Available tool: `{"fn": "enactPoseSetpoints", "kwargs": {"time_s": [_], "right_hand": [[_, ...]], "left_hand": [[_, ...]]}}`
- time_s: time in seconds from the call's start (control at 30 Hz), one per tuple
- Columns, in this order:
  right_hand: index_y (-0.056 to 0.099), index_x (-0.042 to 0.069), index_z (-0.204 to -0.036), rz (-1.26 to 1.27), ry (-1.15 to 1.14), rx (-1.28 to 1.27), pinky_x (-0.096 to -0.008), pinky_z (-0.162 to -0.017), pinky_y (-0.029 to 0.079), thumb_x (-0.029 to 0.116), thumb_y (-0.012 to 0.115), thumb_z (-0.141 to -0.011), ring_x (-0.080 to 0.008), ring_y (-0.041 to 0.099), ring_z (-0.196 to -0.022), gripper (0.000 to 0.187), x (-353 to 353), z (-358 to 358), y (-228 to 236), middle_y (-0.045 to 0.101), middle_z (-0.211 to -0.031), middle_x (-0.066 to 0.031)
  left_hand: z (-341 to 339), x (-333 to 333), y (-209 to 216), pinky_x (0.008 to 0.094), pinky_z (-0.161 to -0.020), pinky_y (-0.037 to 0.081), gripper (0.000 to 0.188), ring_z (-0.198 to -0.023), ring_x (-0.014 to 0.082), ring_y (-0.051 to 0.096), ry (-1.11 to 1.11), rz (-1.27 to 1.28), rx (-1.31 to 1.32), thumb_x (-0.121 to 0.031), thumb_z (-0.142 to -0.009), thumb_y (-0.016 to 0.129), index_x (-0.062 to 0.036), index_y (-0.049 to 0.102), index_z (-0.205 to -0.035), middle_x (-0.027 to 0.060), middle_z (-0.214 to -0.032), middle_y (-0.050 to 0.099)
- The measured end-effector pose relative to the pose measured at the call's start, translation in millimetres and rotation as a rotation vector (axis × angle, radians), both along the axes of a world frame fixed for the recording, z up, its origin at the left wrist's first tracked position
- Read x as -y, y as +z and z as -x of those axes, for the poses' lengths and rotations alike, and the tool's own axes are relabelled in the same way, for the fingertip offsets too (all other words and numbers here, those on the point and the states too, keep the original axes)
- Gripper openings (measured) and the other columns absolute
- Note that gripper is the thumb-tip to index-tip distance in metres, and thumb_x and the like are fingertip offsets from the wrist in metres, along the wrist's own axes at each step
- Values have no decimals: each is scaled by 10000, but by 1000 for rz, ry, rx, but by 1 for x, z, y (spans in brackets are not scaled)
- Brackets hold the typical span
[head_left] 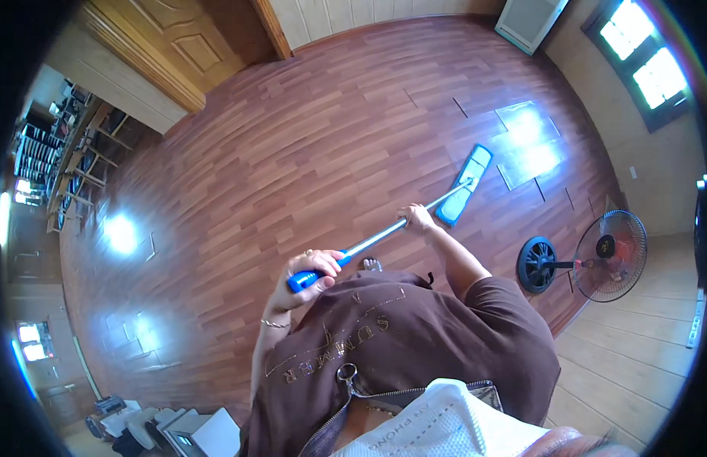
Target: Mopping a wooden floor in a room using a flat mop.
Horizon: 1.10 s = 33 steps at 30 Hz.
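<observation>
A flat mop slants across the view, its long metal handle (pixel 375 238) running from my body out to the right. My left hand (pixel 311 273) wraps round the blue grip at the handle's upper end. Lower down the pole, my right hand (pixel 417 218) is closed round the metal part. The flat blue-edged mop head (pixel 465 185) lies on the brown wood-pattern floor (pixel 308 152), ahead and to the right of me. It sits just left of a bright patch of reflected window light.
A standing fan (pixel 611 255) with a round black base (pixel 538 264) stands at the right wall. A white cabinet (pixel 530 23) is at the far right. A wooden door (pixel 190 46) is at the far left. Chairs (pixel 94 164) line the left; grey-white items (pixel 205 434) sit lower left.
</observation>
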State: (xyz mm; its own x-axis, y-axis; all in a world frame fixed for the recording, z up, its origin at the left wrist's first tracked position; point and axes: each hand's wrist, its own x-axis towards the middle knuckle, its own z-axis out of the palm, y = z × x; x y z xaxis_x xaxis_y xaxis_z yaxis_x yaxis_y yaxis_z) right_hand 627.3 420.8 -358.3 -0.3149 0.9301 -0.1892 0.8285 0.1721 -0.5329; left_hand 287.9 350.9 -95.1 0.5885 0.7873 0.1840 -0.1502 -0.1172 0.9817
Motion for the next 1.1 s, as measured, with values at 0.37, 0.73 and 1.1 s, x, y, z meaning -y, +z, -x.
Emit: {"fn": "enactPoseSetpoints", "kwargs": {"time_s": [0.37, 0.73, 1.1], "right_hand": [[665, 147, -728, -145, -4, -49, -446, -780, 448, 223, 675, -628, -304, 638, -822, 126, 63, 82, 63, 671, -777, -54], [654, 167, -734, -56, 453, -150, -481, -782, 459, 350, 665, -647, -337, 649, -733, 203, 34, 203, 98, 653, -701, -146], [629, 132, -728, 59, 1173, -279, -494, -672, 493, 293, 678, -683, -373, 631, -767, 174, 82, 344, 150, 657, -760, -127]], "left_hand": [[56, 33, 59, 444, -919, 469, 103, -1000, 307, 631, 115, 116, 32, -60, -744, 751, -43, 656, -781, 96, -861, 685], [94, 124, 126, 412, -906, 424, 129, -870, 252, 687, 491, -305, -254, -154, -721, 737, -90, 630, -690, 62, -758, 688], [86, 226, 167, 403, -745, 514, 177, -691, 246, 686, 661, -815, -329, -177, -704, 745, -43, 634, -738, 94, -715, 671]]}}
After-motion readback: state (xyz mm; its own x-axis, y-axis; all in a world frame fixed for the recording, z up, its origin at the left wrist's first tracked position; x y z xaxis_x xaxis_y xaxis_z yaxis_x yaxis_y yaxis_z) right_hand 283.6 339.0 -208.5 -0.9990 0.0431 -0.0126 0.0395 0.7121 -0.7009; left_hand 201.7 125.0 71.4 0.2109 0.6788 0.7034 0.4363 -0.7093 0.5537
